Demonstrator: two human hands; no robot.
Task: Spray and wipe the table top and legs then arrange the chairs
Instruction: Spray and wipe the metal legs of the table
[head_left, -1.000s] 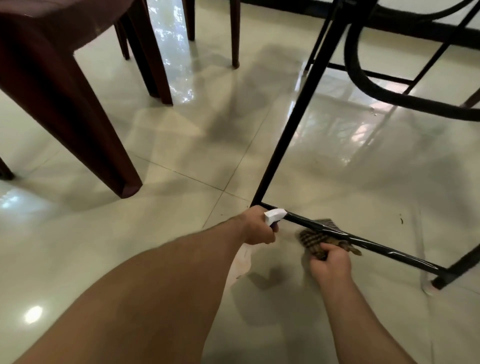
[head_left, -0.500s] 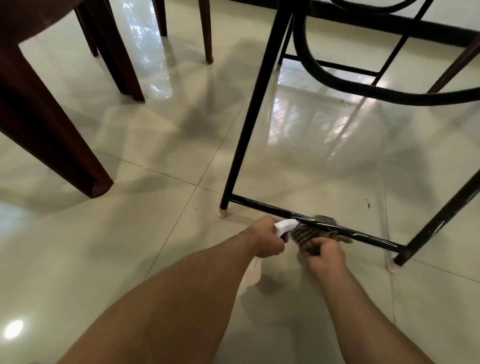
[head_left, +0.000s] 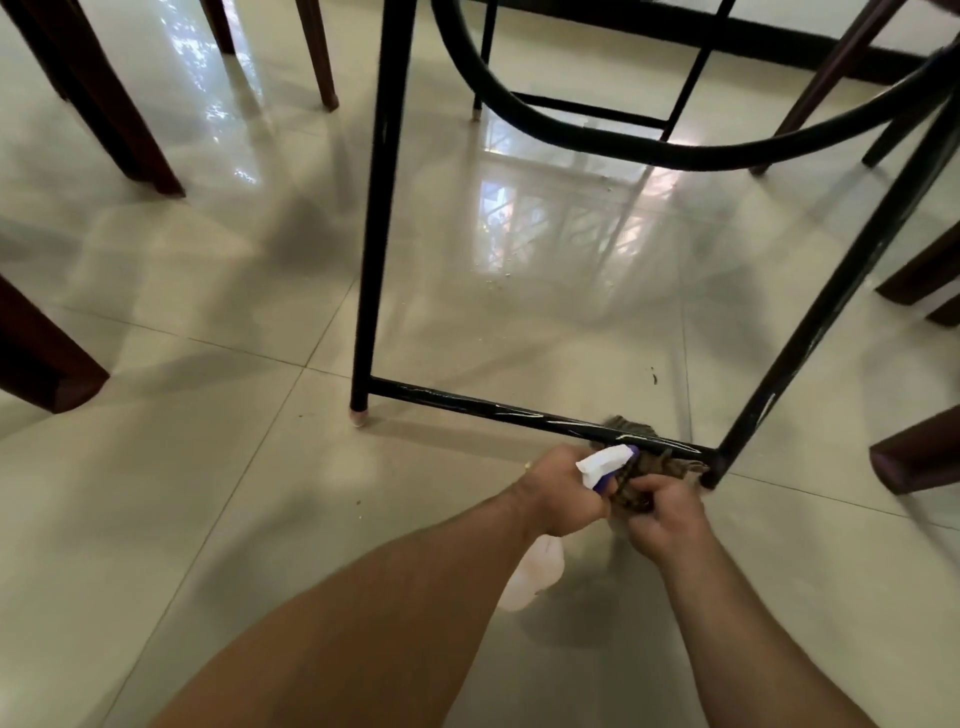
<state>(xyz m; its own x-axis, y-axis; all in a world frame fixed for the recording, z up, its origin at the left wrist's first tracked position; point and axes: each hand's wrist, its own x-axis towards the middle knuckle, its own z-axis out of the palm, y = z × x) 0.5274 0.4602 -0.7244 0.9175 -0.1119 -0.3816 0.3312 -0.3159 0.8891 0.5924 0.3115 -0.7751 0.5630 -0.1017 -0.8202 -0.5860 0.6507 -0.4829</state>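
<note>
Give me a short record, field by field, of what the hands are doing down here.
Left hand: holds a spray bottle, nozzle toward the bar
Right hand: grips a checked cloth against the bar
Being wiped: low black crossbar, near the table leg
Around: brown chair legs on glossy tiled floor

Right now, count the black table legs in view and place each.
4. The near left leg and near right leg stand at the ends of the low bar; the far left leg and far right leg stand behind. None looks hidden.
</note>
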